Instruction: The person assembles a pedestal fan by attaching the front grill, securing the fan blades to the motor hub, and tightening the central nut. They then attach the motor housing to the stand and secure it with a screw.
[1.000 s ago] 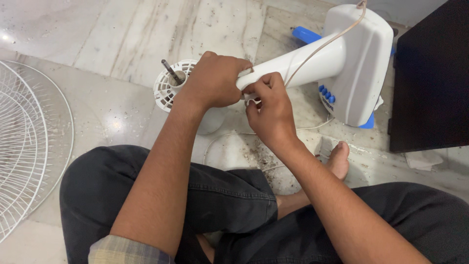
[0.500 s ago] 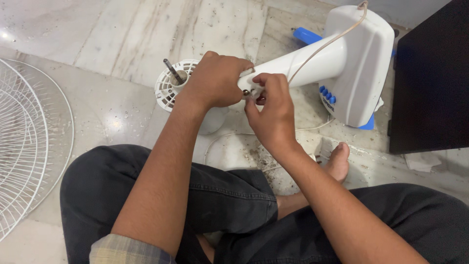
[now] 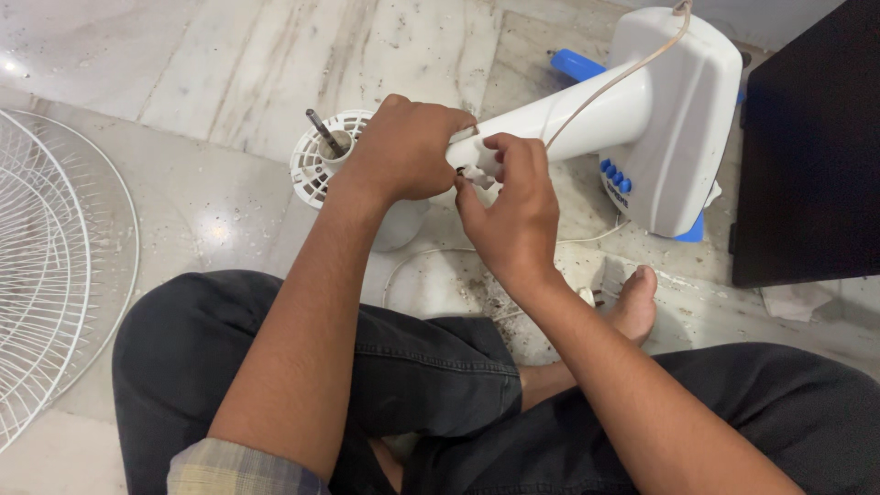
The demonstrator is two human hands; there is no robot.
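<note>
A white table fan lies on its side on the marble floor, its neck [image 3: 568,115] reaching right to the base [image 3: 674,110] with blue buttons. My left hand [image 3: 403,147] grips the joint where the neck meets the motor housing [image 3: 321,160], whose metal shaft [image 3: 321,133] sticks up. My right hand [image 3: 513,206] pinches a small white knob [image 3: 477,174] at that joint with thumb and fingertips. A thin beige cord [image 3: 614,78] runs along the neck.
A white wire fan guard [image 3: 46,275] lies on the floor at the left. A dark cabinet [image 3: 807,137] stands at the right. My crossed legs in dark trousers fill the bottom, a bare foot [image 3: 632,298] near dirt specks and a white cable.
My right hand has shifted slightly up and turned at the joint, its fingers now closer around the small knob. The left hand and the fan have stayed put.
</note>
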